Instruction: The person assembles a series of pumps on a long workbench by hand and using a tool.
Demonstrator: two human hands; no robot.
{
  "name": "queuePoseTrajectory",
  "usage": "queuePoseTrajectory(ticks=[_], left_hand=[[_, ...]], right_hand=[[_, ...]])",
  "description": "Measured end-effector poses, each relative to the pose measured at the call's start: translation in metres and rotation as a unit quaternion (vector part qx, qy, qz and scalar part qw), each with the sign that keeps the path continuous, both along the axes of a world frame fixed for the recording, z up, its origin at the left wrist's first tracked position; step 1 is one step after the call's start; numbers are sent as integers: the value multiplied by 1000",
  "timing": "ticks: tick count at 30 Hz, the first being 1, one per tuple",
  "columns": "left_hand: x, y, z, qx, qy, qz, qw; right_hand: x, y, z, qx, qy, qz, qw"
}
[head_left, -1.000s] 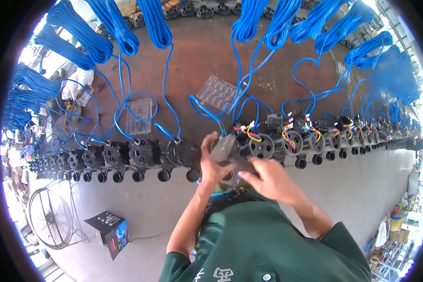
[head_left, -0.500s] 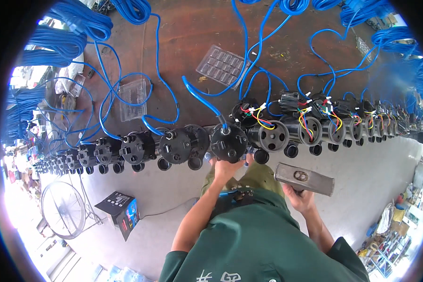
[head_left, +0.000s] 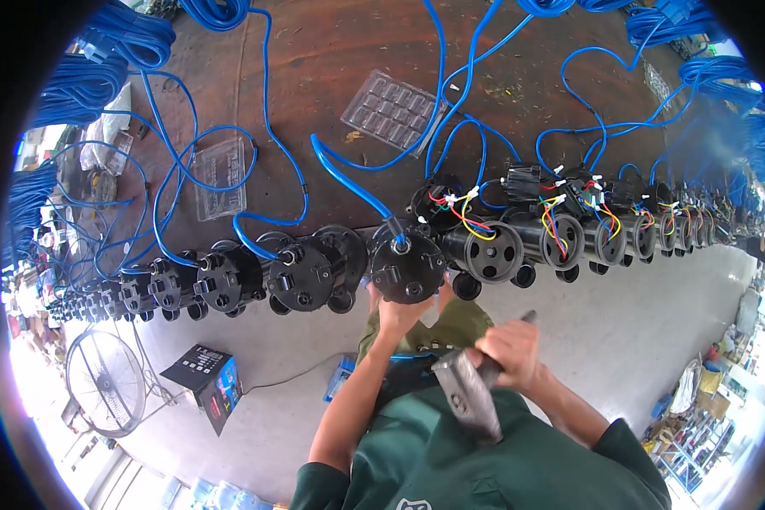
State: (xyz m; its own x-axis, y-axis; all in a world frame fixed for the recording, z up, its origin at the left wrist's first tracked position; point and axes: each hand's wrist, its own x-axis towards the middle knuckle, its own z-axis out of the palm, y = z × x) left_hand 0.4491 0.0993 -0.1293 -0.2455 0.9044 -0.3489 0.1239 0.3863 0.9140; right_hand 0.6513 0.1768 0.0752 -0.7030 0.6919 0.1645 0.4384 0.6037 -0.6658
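My left hand point(head_left: 397, 313) is clamped under the round black plastic motor housing point(head_left: 407, 265) at bench edge. My right hand point(head_left: 512, 350) is closed on a grey metal hammer block point(head_left: 467, 399) (head pointing down-left), w/ the housing up-left; left hand nearer.

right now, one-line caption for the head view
Left hand steadies a black motor at the bench edge; right hand grips a metal hammer.

A long row of black round plastic motor housings point(head_left: 314, 274) lay along the near edge of the brown wooden workbench point(head_left: 331, 76). Behind the row lay two clear plastic blister trays point(head_left: 391, 110), among blue cables point(head_left: 348, 183). On the floor below stood a round fan point(head_left: 106, 382), left of a small dark box point(head_left: 204, 374).
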Motion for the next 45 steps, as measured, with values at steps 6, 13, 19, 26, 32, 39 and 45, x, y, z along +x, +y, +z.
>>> queuePoseTrajectory(ticks=[6,13,19,26,32,39,45], left_hand=[[-11,4,12,0,28,9,1000],[-26,-18,4,-54,-45,-33,997],[-25,-27,1,-50,-97,-6,994],[-26,-10,17,-15,76,-74,994],[-25,-16,-5,-64,60,-66,994],[-21,-8,24,-195,163,-74,964],[28,71,257,-94,45,-197,975]], right_hand=[[24,0,-27,-28,-97,-80,992],[20,-25,1,-219,-15,-112,969],[37,-46,-20,-335,-2,-265,904],[-13,-14,7,-404,-41,-231,884],[29,-12,43,-460,72,-346,815],[121,17,85,-121,-125,-432,885],[204,100,61,57,-238,-368,897]])
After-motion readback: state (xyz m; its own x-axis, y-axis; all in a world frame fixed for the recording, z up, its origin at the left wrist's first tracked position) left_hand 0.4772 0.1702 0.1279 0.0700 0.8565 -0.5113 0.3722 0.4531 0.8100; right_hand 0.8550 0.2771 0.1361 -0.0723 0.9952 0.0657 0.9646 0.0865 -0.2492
